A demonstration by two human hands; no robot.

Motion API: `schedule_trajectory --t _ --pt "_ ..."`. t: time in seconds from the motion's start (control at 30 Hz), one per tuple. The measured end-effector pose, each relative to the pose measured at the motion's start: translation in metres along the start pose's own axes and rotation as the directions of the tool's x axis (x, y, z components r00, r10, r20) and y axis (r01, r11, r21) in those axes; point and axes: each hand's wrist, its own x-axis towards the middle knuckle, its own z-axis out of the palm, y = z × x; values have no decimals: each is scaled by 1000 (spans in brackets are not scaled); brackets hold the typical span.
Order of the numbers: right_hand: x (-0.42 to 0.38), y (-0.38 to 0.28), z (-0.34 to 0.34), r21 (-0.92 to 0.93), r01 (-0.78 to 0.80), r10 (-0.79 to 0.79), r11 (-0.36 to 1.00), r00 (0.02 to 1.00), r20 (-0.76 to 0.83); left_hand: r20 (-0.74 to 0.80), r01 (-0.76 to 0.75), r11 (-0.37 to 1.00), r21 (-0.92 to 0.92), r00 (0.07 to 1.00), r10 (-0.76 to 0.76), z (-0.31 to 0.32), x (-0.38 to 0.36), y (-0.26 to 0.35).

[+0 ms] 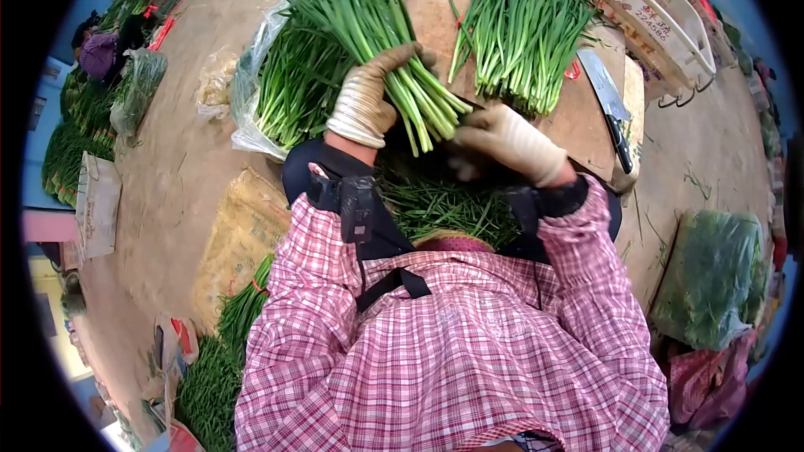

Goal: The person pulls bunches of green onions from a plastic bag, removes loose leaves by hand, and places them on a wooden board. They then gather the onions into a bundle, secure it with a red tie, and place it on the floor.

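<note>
My left hand (368, 92), in a tan glove, is closed around a thick bunch of green chives (360, 17), gripping it near the pale cut stems. My right hand (507, 141), also gloved, touches the stem ends (435, 113) of that bunch with curled fingers. Whether it holds anything itself is unclear. A second bunch of chives (519, 25) lies on the wooden board (586, 121) just beyond my right hand. A cleaver (610, 105) rests on the board's right side.
More chives lie in a clear plastic bag (251, 92) at the left. White crates (645, 0) stand behind the board. A bagged green bundle (712, 276) sits at the right, a sack (239, 234) and chive bundles (218, 360) at the left. A person (100, 46) crouches far left.
</note>
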Motion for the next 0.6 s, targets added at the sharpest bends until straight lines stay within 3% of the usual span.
schedule_trajectory --t 0.03,0.07,0.13,0.2,0.27,0.3,0.33,0.37,0.4,0.43,0.47,0.57,0.6 --pt "-5 7 -5 -135 -74 59 988 992 -111 42 -34 999 23 999 33 -3 0 10" --pt "8 37 -22 -40 81 -87 996 984 -154 47 -43 998 53 998 41 -6 3 17" --pt "0 10 -9 138 239 -206 961 954 -217 62 -20 994 105 998 13 1 -1 15" --pt "19 6 3 127 159 -144 979 982 -123 82 33 996 78 996 -40 7 3 4" --pt "21 14 21 406 101 -147 908 986 82 60 -17 991 131 998 9 12 2 7" --pt "19 17 15 216 31 -53 976 994 96 44 -51 989 137 998 45 8 3 16" --pt "6 11 16 100 -80 83 992 996 -31 26 -89 986 140 996 86 6 3 24" --pt "10 29 15 104 74 -47 992 969 -244 15 -132 981 145 991 131 5 3 27" --pt "10 29 22 83 222 -163 971 879 -448 24 -144 974 173 990 142 1 8 28" --pt "4 27 22 199 159 -46 967 877 -478 15 -146 981 129 989 145 -2 13 23" --pt "3 25 28 204 158 -42 966 876 -481 9 -147 985 85 989 147 -2 18 16" --pt "12 19 45 526 184 -171 830 982 -75 -18 -135 991 -13 991 135 11 17 -7" --pt "15 18 52 632 157 -104 759 987 -120 -12 -126 991 -44 992 125 14 17 -14"
